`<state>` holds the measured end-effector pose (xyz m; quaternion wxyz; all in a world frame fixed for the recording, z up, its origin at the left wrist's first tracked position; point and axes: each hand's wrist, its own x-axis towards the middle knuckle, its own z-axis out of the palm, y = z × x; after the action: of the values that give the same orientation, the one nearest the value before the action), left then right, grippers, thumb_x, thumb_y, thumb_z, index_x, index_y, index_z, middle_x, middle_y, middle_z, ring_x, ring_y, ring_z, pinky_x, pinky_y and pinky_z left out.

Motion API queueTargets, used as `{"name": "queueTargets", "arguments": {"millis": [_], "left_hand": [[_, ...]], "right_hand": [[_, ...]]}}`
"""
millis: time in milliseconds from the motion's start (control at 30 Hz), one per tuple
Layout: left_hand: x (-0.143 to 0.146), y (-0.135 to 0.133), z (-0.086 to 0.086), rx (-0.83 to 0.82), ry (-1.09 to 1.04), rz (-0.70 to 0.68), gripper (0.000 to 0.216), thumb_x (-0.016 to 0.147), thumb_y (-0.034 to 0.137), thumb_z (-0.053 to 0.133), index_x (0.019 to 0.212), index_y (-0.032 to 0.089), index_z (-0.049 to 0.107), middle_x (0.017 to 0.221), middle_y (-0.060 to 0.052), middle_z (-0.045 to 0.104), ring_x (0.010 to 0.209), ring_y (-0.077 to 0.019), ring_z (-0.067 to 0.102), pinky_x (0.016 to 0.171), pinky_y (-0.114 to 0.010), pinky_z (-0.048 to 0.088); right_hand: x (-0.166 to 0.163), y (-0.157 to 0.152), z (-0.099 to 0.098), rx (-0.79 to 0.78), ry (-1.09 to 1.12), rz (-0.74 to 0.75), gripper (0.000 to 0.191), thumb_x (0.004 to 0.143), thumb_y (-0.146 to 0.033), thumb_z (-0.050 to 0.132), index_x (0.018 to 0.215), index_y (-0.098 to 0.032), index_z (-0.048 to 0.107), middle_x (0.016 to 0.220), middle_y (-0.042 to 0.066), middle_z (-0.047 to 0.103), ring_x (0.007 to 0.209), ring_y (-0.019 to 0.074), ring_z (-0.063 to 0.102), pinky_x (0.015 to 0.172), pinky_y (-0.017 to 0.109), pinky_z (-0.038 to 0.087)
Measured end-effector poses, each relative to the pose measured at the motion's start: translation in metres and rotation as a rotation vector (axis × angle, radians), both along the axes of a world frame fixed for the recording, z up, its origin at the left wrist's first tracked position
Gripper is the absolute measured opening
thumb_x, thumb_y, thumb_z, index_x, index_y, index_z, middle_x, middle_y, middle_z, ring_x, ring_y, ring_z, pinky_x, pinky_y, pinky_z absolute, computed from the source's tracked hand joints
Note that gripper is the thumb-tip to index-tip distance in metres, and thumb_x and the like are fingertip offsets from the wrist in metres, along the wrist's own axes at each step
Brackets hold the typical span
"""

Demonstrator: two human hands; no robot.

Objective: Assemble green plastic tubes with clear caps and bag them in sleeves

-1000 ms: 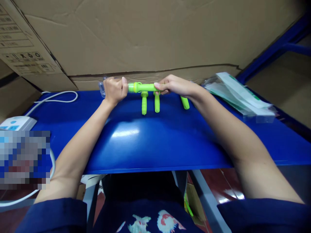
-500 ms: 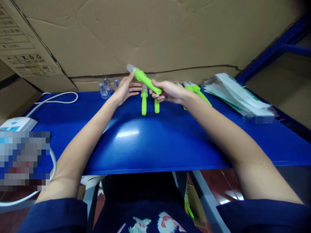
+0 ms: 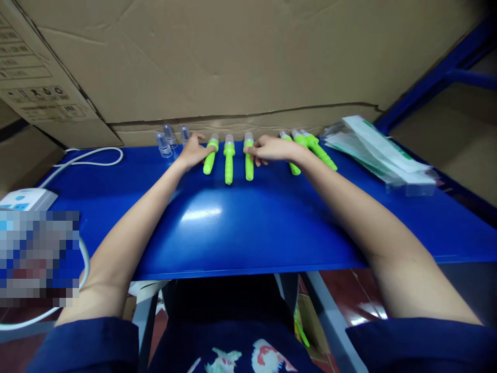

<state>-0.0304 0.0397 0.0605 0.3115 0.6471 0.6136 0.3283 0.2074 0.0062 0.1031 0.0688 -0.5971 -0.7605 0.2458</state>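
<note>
The clock is read from the middle of the glossy blue counter (image 3: 248,228), with twelve o'clock pointed away from the person. At eleven o'clock, a bright green plastic stick with a translucent tip (image 3: 208,165) is laid on the counter. It is touched by the thumb of the left hand (image 3: 194,151); the grip of this hand is loosely open, with the forefinger held apart from the stick. Between eleven and twelve o'clock, a ridged green plastic stick (image 3: 229,161) is placed just beside it. At twelve o'clock, a third green plastic stick with a pale tip (image 3: 249,170) is touched by the thumb of the right hand (image 3: 272,148); whether it is pinched by this grip cannot be told.

From one to two o'clock, a group of green plastic sticks (image 3: 295,169) is partly covered by the right forearm (image 3: 334,191). At ten o'clock, near the left hand, three clear plastic bullet-shaped caps (image 3: 163,147) are stood upright. Flat clear and white plastic packets (image 3: 373,140) are piled at two o'clock. A white plastic power strip (image 3: 29,198) is placed at nine o'clock.
</note>
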Motion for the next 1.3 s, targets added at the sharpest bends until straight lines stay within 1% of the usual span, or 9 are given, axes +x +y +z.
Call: {"name": "queueTargets", "arguments": {"millis": [167, 267, 433, 667, 800, 933, 1033, 1133, 1300], "left_hand": [[0.000, 0.002, -0.011, 0.156, 0.252, -0.059, 0.050, 0.083, 0.027, 0.077, 0.129, 0.015, 0.060, 0.093, -0.007, 0.073, 0.106, -0.0305, 0.074, 0.104, -0.043, 0.055], [0.003, 0.002, -0.015, 0.193, 0.295, -0.082, 0.049, 0.084, 0.028, 0.075, 0.129, 0.015, 0.061, 0.095, -0.010, 0.074, 0.110, -0.0321, 0.073, 0.106, -0.042, 0.054], [0.010, -0.002, -0.019, 0.194, 0.338, -0.109, 0.051, 0.086, 0.029, 0.073, 0.133, 0.012, 0.060, 0.099, -0.012, 0.076, 0.108, -0.0325, 0.074, 0.104, -0.042, 0.055], [0.011, -0.007, -0.009, 0.148, 0.360, -0.145, 0.051, 0.091, 0.036, 0.070, 0.134, 0.010, 0.061, 0.108, -0.015, 0.078, 0.112, -0.0323, 0.074, 0.103, -0.039, 0.055], [0.012, -0.011, -0.001, 0.124, 0.356, -0.185, 0.047, 0.088, 0.046, 0.074, 0.121, 0.013, 0.066, 0.094, -0.011, 0.078, 0.106, -0.0329, 0.076, 0.097, -0.039, 0.057], [0.013, -0.014, 0.002, 0.109, 0.358, -0.225, 0.054, 0.078, 0.049, 0.086, 0.117, 0.018, 0.065, 0.080, -0.005, 0.074, 0.101, -0.0334, 0.076, 0.096, -0.039, 0.058], [0.012, -0.012, 0.002, 0.097, 0.344, -0.226, 0.059, 0.074, 0.048, 0.090, 0.117, 0.019, 0.064, 0.080, -0.004, 0.073, 0.103, -0.0350, 0.076, 0.096, -0.040, 0.058], [0.010, -0.009, 0.000, 0.099, 0.355, -0.215, 0.065, 0.071, 0.045, 0.092, 0.121, 0.018, 0.062, 0.087, -0.007, 0.074, 0.110, -0.0373, 0.074, 0.099, -0.041, 0.057], [0.003, -0.002, 0.000, 0.085, 0.420, -0.188, 0.075, 0.076, 0.052, 0.086, 0.134, 0.012, 0.061, 0.105, -0.015, 0.075, 0.117, -0.0414, 0.071, 0.102, -0.048, 0.055]], "right_hand": [[0.002, 0.011, -0.019, -0.079, -0.124, -0.051, 0.050, 0.106, -0.051, 0.059, 0.067, -0.019, 0.062, 0.063, 0.010, 0.070, 0.053, 0.0175, 0.060, 0.057, 0.030, 0.049], [-0.003, 0.010, -0.021, -0.093, -0.119, -0.025, 0.056, 0.106, -0.052, 0.059, 0.060, -0.020, 0.059, 0.067, 0.011, 0.072, 0.057, 0.0178, 0.063, 0.061, 0.030, 0.050], [-0.013, 0.002, -0.017, -0.095, -0.093, 0.069, 0.058, 0.107, -0.046, 0.060, 0.055, -0.020, 0.057, 0.063, 0.008, 0.067, 0.060, 0.0169, 0.063, 0.073, 0.029, 0.052], [-0.018, -0.001, -0.022, -0.038, -0.098, 0.087, 0.059, 0.109, -0.045, 0.055, 0.056, -0.021, 0.057, 0.062, 0.007, 0.066, 0.063, 0.0177, 0.063, 0.075, 0.028, 0.050], [-0.015, 0.004, -0.026, 0.020, -0.045, 0.052, 0.050, 0.106, -0.040, 0.061, 0.060, -0.021, 0.054, 0.060, 0.005, 0.063, 0.062, 0.0174, 0.062, 0.069, 0.027, 0.047], [-0.014, 0.007, -0.029, 0.058, -0.028, -0.005, 0.036, 0.103, -0.036, 0.065, 0.071, -0.019, 0.061, 0.064, 0.005, 0.068, 0.066, 0.0189, 0.065, 0.067, 0.027, 0.046], [-0.013, 0.009, -0.032, 0.112, -0.007, -0.050, 0.017, 0.101, -0.031, 0.069, 0.100, -0.014, 0.069, 0.072, 0.005, 0.074, 0.073, 0.0206, 0.070, 0.069, 0.026, 0.048], [-0.012, 0.009, -0.034, 0.137, 0.009, -0.058, 0.029, 0.102, -0.029, 0.069, 0.123, -0.010, 0.064, 0.082, 0.008, 0.078, 0.079, 0.0214, 0.074, 0.071, 0.025, 0.049], [-0.007, 0.011, -0.029, 0.137, -0.014, -0.027, 0.023, 0.105, -0.031, 0.064, 0.117, -0.012, 0.068, 0.095, 0.011, 0.080, 0.078, 0.0209, 0.074, 0.074, 0.026, 0.052]]}}
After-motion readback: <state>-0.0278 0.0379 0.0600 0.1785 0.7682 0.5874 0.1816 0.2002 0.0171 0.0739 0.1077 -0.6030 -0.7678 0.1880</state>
